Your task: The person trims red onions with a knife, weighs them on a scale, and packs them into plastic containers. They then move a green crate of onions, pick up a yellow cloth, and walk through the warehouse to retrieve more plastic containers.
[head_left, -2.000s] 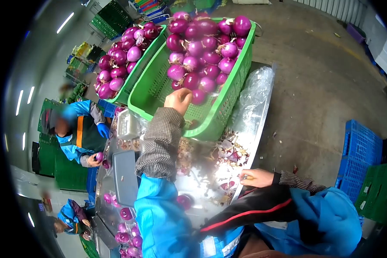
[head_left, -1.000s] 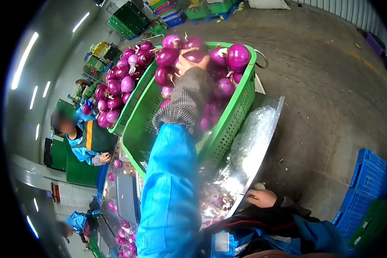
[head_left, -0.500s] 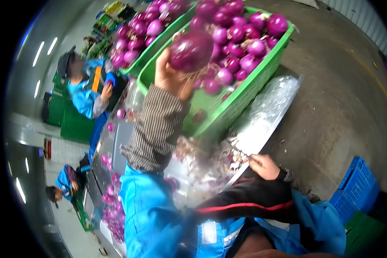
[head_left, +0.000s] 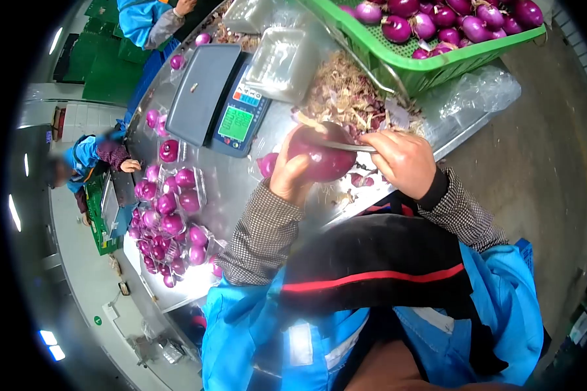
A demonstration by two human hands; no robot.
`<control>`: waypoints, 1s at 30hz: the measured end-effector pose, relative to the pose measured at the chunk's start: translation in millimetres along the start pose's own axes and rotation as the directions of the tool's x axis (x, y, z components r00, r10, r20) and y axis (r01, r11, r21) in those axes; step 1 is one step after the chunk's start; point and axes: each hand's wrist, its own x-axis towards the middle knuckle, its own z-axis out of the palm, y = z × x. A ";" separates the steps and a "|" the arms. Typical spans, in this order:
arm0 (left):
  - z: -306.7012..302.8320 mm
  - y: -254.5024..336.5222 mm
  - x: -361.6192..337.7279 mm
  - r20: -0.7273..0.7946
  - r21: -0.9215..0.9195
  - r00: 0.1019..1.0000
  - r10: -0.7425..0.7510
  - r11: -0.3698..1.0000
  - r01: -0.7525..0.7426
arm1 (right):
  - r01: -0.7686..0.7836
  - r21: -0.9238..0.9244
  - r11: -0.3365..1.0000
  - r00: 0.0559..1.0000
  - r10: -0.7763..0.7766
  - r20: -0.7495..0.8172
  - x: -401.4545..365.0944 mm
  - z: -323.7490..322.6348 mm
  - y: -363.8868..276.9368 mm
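Grip status, left hand (head_left: 287, 177): fingers and thumb are curled around the lower left side of one large red onion (head_left: 325, 156). The onion is held clear of the surface, above the near edge of the steel table (head_left: 231, 186).

Right hand (head_left: 404, 159): closed around the handle of a knife (head_left: 349, 146). The blade runs leftward from the fist and lies across the top of the onion, touching it. The onion therefore sits between both hands, cupped from the left and below and met by the blade from the right.

Change from half a second before: the left hand was raised at the green basket (head_left: 430, 68) with the onion lifted high, and the right hand lay at the table edge. Both have now come together close to the body.

Beyond the hands, peel scraps (head_left: 346, 91) are heaped on the table just in front of the basket, with crumpled plastic bags (head_left: 479, 91) to the right. To the left stands a scale (head_left: 209, 91) with a lit green display (head_left: 236, 122); its digits and key labels are too small to read. Clear trays (head_left: 277, 58) rest against its far side. Packed onions (head_left: 169, 205) lie further left, near a co-worker's hand (head_left: 129, 165).
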 end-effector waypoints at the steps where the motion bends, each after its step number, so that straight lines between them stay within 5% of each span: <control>1: -3.0 -0.6 -4.9 -0.020 0.036 0.999 0.038 0.999 -0.038 | 0.017 -0.004 1.000 0.999 -0.017 0.033 0.6 3.7 -3.8; 9: -17.0 -4.9 -22.4 0.038 0.090 0.996 -0.083 0.993 0.079 | 0.136 -0.066 0.989 0.988 -0.130 0.083 6.9 23.9 -10.7; 12: -19.5 -6.0 -15.9 0.131 0.103 0.991 -0.031 0.995 0.018 | 0.061 -0.065 0.996 0.994 -0.055 0.094 -11.6 27.9 5.6; 13: -16.8 -5.3 -15.8 0.093 0.144 0.996 -0.003 0.989 -0.010 | -0.037 -0.038 0.999 0.982 0.043 0.183 -18.5 23.4 10.5; 16: 11.5 3.5 -15.5 -0.019 0.299 0.997 0.071 0.952 -0.062 | -0.076 0.010 0.997 0.992 0.074 0.099 -19.4 16.4 1.6; 20: 26.5 0.3 -7.3 -0.026 0.634 0.951 0.309 0.740 -0.223 | -0.184 -0.005 0.983 0.981 0.183 0.068 -20.2 24.6 -9.5; 24: 19.7 -18.6 1.1 -0.015 0.897 0.819 0.573 0.370 -0.243 | -0.286 0.001 0.958 0.958 0.286 0.034 -17.9 33.3 -15.5; 28: 20.9 -16.8 0.5 0.061 0.962 0.721 0.691 0.151 -0.226 | -0.387 0.035 0.921 0.921 0.385 0.062 -25.2 41.0 -18.7; 30: 15.1 -11.9 0.5 0.049 0.958 0.698 0.715 0.165 -0.236 | -0.414 0.087 0.906 0.910 0.413 0.034 -41.6 46.2 -12.5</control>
